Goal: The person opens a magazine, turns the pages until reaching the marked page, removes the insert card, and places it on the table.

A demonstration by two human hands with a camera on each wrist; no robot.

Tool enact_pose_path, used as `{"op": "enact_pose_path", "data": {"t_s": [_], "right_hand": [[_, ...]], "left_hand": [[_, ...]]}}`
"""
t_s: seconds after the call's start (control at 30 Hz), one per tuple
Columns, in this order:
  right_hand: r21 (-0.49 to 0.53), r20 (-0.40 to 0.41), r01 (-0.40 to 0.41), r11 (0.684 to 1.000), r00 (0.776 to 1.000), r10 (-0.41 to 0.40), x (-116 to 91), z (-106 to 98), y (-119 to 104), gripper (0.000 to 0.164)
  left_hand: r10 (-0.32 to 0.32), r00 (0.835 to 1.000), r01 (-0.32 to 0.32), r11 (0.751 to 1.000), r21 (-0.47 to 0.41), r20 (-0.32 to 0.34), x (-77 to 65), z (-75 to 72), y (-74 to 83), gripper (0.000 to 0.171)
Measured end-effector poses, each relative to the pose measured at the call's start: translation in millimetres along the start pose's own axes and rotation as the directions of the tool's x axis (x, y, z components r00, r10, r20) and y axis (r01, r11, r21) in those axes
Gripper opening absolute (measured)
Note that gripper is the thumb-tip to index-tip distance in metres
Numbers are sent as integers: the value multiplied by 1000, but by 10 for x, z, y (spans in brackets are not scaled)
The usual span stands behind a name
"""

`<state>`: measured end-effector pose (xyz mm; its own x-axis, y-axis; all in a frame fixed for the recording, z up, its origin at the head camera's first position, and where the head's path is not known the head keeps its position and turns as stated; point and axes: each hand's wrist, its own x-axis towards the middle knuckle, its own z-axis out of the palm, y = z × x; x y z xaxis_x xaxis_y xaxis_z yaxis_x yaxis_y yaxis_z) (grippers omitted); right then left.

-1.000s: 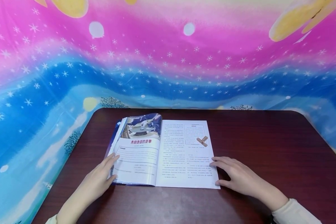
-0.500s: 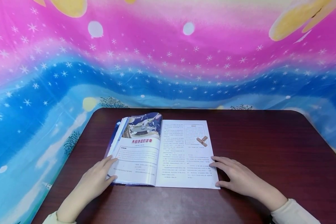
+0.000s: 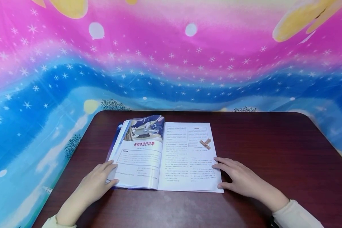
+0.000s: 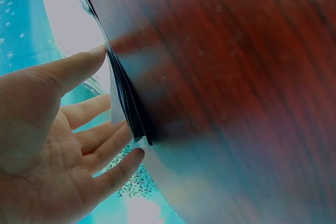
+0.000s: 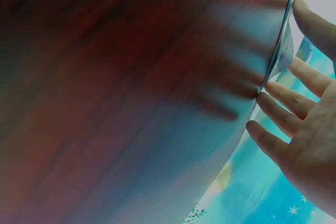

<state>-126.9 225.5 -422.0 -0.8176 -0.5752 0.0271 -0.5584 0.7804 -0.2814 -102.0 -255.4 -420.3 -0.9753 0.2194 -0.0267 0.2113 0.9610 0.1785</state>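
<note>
An open magazine (image 3: 185,177) lies on the dark wooden table. Its left page carries a picture and a red heading, while its right page is mostly text. My left hand (image 3: 94,182) touches the left edge, thumb near the lower corner and fingers spread above it. At the right edge, my right hand (image 3: 243,177) rests its fingertips and thumb on the page margin. In the left wrist view, the thumb (image 4: 79,69) meets the stacked pages (image 4: 125,95) with the other fingers loosely extended. The right wrist view has fairly straight fingers (image 5: 278,111) beside the thin page edge.
Dark reddish table surface (image 3: 273,142) surrounds the magazine. Behind and around the table hangs a pink and blue cloth (image 3: 171,72) printed with snowflakes, meeting the table's far edge.
My left hand's fingers have slid slightly outward to the left page's edge, and that page lies somewhat more spread to the left. The right hand stays nearly still.
</note>
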Motion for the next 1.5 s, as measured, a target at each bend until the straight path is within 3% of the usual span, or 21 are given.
{"op": "enact_pose_path", "data": {"t_s": [0.33, 0.67, 0.9, 1.07, 1.3, 1.5], "right_hand": [[10, -32, 7, 1000, 999, -6, 122, -17, 10, 56], [45, -148, -6, 999, 989, 13, 223, -112, -52, 46], [96, -227, -13, 995, 973, 35, 268, -183, -107, 46], [82, -267, -23, 996, 963, 44, 299, -240, -161, 48], [61, -327, 0, 998, 945, 20, 343, -304, -260, 46], [47, -359, 10, 999, 933, 8, 401, -352, -334, 44]], "left_hand": [[-3, 1000, 3, 1000, -3, 9, 0, 0, -5, 58], [-38, 999, 38, 999, 2, 7, 20, -6, 36, 56], [-79, 995, 80, 996, 27, -53, 24, -56, 129, 57], [-82, 986, 78, 996, -32, -142, 120, -82, 336, 48], [-18, 962, -33, 983, -180, -271, 234, -92, 729, 38], [160, 908, -272, 927, -256, -386, 338, -111, 1072, 37]]}}
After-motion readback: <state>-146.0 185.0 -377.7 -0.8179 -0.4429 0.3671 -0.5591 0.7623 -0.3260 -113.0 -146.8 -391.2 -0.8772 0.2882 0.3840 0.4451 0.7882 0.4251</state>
